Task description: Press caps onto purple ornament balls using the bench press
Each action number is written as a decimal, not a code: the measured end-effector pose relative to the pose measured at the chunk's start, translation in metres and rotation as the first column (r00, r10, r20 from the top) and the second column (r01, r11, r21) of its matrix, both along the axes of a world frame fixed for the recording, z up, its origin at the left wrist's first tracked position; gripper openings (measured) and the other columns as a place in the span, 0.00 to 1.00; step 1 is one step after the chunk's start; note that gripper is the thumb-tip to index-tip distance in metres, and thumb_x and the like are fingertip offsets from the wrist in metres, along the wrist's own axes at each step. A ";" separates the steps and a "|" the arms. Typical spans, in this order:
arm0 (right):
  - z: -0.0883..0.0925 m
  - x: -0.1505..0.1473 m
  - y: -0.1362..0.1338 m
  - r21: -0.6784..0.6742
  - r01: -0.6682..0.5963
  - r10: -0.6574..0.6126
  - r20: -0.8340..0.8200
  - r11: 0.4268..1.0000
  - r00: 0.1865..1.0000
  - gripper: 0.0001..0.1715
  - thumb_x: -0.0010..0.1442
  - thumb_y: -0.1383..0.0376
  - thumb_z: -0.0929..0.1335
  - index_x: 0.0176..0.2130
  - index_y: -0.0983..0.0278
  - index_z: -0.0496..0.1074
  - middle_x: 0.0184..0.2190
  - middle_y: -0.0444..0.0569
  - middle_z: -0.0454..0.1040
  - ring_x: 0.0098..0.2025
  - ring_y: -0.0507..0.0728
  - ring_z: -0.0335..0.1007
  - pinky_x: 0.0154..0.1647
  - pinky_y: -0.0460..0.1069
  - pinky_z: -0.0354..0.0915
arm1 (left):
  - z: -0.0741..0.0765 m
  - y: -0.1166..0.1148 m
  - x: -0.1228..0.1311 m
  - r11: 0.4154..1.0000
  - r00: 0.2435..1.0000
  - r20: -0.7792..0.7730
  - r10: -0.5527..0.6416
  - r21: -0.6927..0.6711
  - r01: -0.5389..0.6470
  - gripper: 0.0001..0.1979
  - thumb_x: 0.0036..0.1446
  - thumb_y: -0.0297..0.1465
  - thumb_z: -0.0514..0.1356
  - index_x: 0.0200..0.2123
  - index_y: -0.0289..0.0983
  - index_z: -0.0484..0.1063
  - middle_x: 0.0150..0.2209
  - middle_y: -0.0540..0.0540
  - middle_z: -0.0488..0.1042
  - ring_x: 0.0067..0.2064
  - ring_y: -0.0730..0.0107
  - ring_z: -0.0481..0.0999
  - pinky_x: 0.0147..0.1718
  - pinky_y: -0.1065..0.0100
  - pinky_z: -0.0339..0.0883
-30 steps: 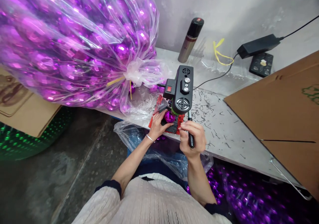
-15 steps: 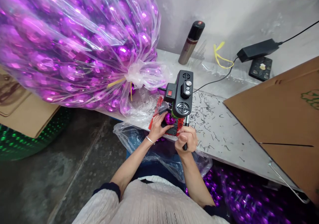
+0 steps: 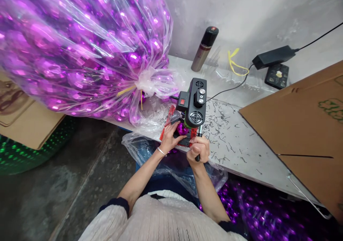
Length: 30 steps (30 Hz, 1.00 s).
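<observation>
Bauble [image 3: 182, 128] pinched in left hand [image 3: 168, 138], apparently for steadiness beside machine head [image 3: 193, 107]. Gripping lever handle [image 3: 197, 158] with right hand [image 3: 198, 149], probably for leverage.

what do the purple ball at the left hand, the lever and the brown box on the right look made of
Ball: probably plastic with a metallic coating, judging by its mirror-like glints. Lever: seemingly metal, shiny grey; its black grip, perhaps plastic or rubber. Box: likely cardboard, from its matt brown face.
</observation>
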State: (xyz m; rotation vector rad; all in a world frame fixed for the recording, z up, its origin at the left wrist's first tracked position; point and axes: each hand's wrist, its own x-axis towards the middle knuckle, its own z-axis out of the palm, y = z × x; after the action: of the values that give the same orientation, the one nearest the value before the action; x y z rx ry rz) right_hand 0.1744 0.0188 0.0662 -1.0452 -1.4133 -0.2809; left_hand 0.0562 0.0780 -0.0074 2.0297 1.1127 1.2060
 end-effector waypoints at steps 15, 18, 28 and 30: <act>0.010 -0.004 0.005 0.029 0.037 -0.037 0.025 0.999 0.999 0.18 0.72 0.64 0.58 0.30 0.59 0.63 0.27 0.42 0.67 0.27 0.51 0.67 0.33 0.50 0.67 | 0.000 0.005 0.001 0.999 1.000 -0.007 0.002 -0.043 -0.002 0.33 0.60 0.49 0.66 0.62 0.38 0.69 0.57 0.34 0.78 0.59 0.49 0.78 0.61 0.47 0.68; 0.038 -0.004 0.000 -0.070 0.049 -0.052 -0.046 0.996 0.998 0.16 0.70 0.67 0.61 0.29 0.60 0.65 0.27 0.44 0.70 0.29 0.52 0.68 0.32 0.49 0.64 | 0.000 0.005 0.001 1.000 1.000 -0.018 -0.001 -0.023 0.000 0.34 0.60 0.49 0.66 0.64 0.37 0.67 0.58 0.33 0.77 0.60 0.49 0.77 0.61 0.46 0.68; 0.060 0.002 -0.005 -0.134 0.003 -0.005 -0.014 0.991 1.000 0.13 0.67 0.72 0.64 0.30 0.60 0.68 0.28 0.44 0.72 0.31 0.52 0.70 0.34 0.49 0.64 | -0.008 -0.038 -0.037 0.944 0.968 -0.244 -0.064 0.300 0.139 0.46 0.60 0.56 0.61 0.71 0.33 0.56 0.68 0.27 0.65 0.70 0.46 0.65 0.66 0.45 0.62; 0.055 0.000 -0.005 -0.111 0.011 -0.012 -0.002 0.994 1.000 0.13 0.66 0.73 0.64 0.30 0.60 0.67 0.28 0.44 0.72 0.30 0.52 0.70 0.34 0.49 0.64 | 0.000 -0.016 -0.044 0.963 0.974 -0.220 0.062 0.270 0.000 0.38 0.67 0.49 0.56 0.71 0.33 0.56 0.68 0.28 0.65 0.70 0.47 0.64 0.67 0.46 0.60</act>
State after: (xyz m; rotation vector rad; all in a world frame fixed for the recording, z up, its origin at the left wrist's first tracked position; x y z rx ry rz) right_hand 0.1749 0.0137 0.1211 -1.1445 -1.4339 -0.2109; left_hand 0.0119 0.0621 -0.0074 2.4144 1.1392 1.2191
